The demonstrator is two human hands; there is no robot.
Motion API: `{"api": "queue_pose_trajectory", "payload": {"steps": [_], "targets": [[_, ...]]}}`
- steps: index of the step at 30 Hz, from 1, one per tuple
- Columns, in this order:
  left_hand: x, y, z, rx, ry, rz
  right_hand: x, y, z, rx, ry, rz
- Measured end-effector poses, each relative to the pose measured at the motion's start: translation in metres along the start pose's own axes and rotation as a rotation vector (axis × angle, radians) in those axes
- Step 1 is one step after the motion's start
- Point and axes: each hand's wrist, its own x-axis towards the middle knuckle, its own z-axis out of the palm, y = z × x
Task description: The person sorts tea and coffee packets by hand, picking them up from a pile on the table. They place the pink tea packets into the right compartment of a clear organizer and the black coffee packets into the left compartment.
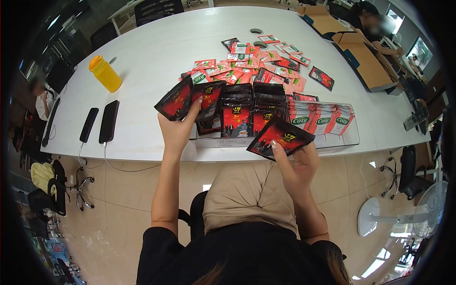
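My left hand [178,124] grips black-and-red coffee sachets [176,99], fanned apart at the left end of a clear box [351,137]. In my right hand [298,166] is another black-and-red sachet [280,137], pinched by the thumb in front of the box. Rows of upright coffee sachets [236,118] fill the box's left and middle part. Red-and-white Cozy sachets [321,122] stand in its right part. Behind the box lies a loose pile of Cozy sachets [241,49] with a few black-and-red ones among them.
A yellow bottle [105,74] and two phones [109,121] with cables are on the left of the white table [156,42]. Open cardboard boxes [363,61] lie at the right, near a seated person [368,21]. Another person [42,99] is at far left. A fan [370,216] stands below right.
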Motion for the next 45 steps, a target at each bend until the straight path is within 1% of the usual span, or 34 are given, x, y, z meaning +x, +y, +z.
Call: {"api": "queue_pose_trajectory", "payload": {"steps": [1, 5, 8, 11, 12, 15, 16, 19, 20, 21, 23, 26, 29, 30, 33, 36, 39, 40, 43, 45], "targets": [[-0.001, -0.001, 0.001, -0.054, 0.014, -0.086, 0.0, 0.001, 0.0, -0.001, 0.003, 0.004], [-0.001, -0.005, 0.001, -0.154, 0.032, -0.09, 0.0, -0.001, 0.002, -0.032, -0.008, 0.03], [0.0, -0.023, -0.004, -0.122, 0.06, 0.068, 0.001, 0.0, 0.004, -0.042, -0.02, 0.036], [0.0, -0.027, -0.007, -0.192, 0.298, 0.03, 0.002, 0.001, 0.006, -0.083, -0.037, 0.01], [-0.002, -0.031, -0.009, -0.146, 0.316, 0.054, 0.004, 0.001, 0.008, -0.105, -0.034, -0.02], [-0.016, -0.042, -0.013, -0.287, 0.404, 0.036, 0.012, 0.002, 0.015, -0.141, -0.057, -0.098], [-0.021, -0.042, -0.016, -0.291, 0.402, 0.016, 0.015, 0.003, 0.017, -0.148, -0.072, -0.121], [-0.033, -0.04, -0.018, -0.292, 0.411, -0.025, 0.027, 0.004, 0.038, -0.072, -0.065, -0.113], [-0.033, -0.038, -0.017, -0.303, 0.439, -0.038, 0.032, 0.003, 0.045, -0.11, -0.1, -0.102], [-0.033, -0.038, -0.018, -0.312, 0.44, -0.057, 0.036, 0.007, 0.054, -0.072, -0.13, -0.064], [-0.031, -0.038, -0.02, -0.333, 0.441, -0.087, 0.046, 0.004, 0.071, -0.047, -0.256, 0.095], [-0.032, -0.039, -0.02, -0.362, 0.434, -0.113, 0.055, 0.011, 0.085, -0.335, -0.489, -0.005], [-0.033, -0.04, -0.022, -0.376, 0.423, -0.112, 0.062, 0.014, 0.083, -0.514, -0.4, -0.258], [-0.033, -0.039, -0.021, -0.392, 0.428, -0.114, 0.062, 0.012, 0.082, -0.468, -0.41, -0.212], [-0.033, -0.041, -0.023, -0.406, 0.403, -0.125, 0.055, 0.012, 0.08, -0.48, -0.404, -0.235], [-0.034, -0.042, -0.023, -0.401, 0.37, -0.123, 0.045, 0.011, 0.075, -0.611, -0.622, -0.108], [-0.034, -0.04, -0.023, -0.4, 0.355, -0.12, 0.04, 0.015, 0.082, -0.647, -0.75, -0.078], [-0.033, -0.039, -0.023, -0.402, 0.352, -0.117, 0.037, 0.02, 0.085, -0.604, -0.721, -0.138], [-0.034, -0.039, -0.025, -0.371, 0.32, -0.146, 0.041, 0.023, 0.088, -0.561, -0.703, -0.194], [-0.033, -0.037, -0.023, -0.368, 0.316, -0.147, 0.041, 0.025, 0.086, -0.594, -0.755, -0.229]]}}
